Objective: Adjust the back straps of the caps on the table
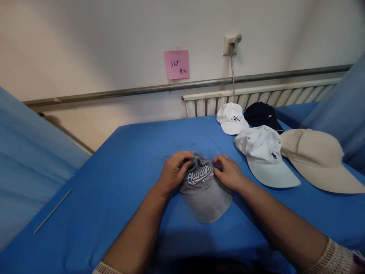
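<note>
Openwork cuffs [335, 255] are seen nearest the camera, at the lower edge. On the blue-covered bench [114, 182], the gray cap [207, 198] is laid with its brim toward the camera. Its crown is pinched in the grip of the left hand [174, 169]; its other side is met by the right hand [229, 173], whose grip is bent, though whether fabric is pinched cannot be told. Four caps [264, 152] are grouped to the right.

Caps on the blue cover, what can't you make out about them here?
All in the head view:
- Gray cap: inside hidden by its crown; pink lettering too small.
- Black cap: part of its lower edge, behind the pale cap; front mark too small.
- Beige cap: left part, behind the pale cap.
</note>
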Motion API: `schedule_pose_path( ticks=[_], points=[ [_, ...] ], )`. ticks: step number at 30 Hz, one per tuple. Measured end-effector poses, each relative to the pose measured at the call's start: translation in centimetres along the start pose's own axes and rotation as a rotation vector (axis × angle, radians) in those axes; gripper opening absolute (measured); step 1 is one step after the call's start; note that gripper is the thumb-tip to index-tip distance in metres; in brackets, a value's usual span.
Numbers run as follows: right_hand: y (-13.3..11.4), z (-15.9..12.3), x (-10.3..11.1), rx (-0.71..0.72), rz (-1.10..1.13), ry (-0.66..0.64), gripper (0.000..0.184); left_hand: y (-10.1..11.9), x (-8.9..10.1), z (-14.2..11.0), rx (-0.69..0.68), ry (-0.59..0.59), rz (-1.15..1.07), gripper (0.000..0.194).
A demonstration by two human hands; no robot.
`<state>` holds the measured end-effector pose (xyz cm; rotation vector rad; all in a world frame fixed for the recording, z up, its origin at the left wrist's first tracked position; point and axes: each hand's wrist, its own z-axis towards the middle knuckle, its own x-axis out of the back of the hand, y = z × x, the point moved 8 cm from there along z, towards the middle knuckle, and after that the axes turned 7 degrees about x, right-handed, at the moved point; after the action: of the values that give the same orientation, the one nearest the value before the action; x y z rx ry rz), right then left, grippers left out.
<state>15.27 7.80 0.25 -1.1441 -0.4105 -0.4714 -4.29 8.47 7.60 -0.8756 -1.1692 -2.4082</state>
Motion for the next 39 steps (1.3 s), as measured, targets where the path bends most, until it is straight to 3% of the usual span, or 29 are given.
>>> schedule_pose_path(
  ticks=[3, 6, 12, 16, 20, 24, 28, 34, 37, 39],
  points=[
    [-3.8, -0.4, 0.5, 0.273, 0.154, 0.123, 0.024, 1.1, -1.4, -0.5, -0.039, -0.004, -0.047, 0.017],
    [-5.9, -0.8, -0.1, 0.398, 0.24, 0.085, 0.034, 1.9, -2.5, -0.9, -0.037, -0.011, -0.114, 0.016],
    [-4.5, -0.4, -0.3, 0.29, 0.199, 0.103, 0.023, 0.8, -2.5, -0.8, 0.071, 0.02, -0.244, 0.022],
    [-3.3, -0.3, 1.0, 0.242, 0.262, 0.231, 0.014, -3.6, -1.6, -0.3, 0.308, 0.106, -0.133, 0.026],
    [-1.8, -0.3, 0.6, 0.141, 0.387, 0.223, 0.014, -6.9, -3.0, -0.4, 0.499, -0.007, -0.083, 0.03],
    [-1.0, 0.0, 0.0, 0.066, 0.41, 0.154, 0.018, -5.9, -4.3, -0.4, 0.461, -0.151, -0.105, 0.033],
    [-2.5, 0.1, 0.6, 0.193, 0.246, 0.079, 0.018, -4.6, -4.5, -0.6, 0.428, -0.253, -0.136, 0.032],
    [-4.0, -0.3, -0.1, 0.341, 0.071, -0.105, 0.021, -5.1, -5.3, -1.0, 0.397, -0.36, -0.062, 0.033],
    [-3.9, -0.4, 0.0, 0.338, 0.046, -0.078, 0.017, -5.1, -5.3, -1.0, 0.384, -0.364, 0.008, 0.03],
    [-3.6, -0.2, 0.8, 0.303, 0.084, 0.035, 0.014, -5.0, -4.6, -0.7, 0.402, -0.301, -0.003, 0.025]
  ],
)
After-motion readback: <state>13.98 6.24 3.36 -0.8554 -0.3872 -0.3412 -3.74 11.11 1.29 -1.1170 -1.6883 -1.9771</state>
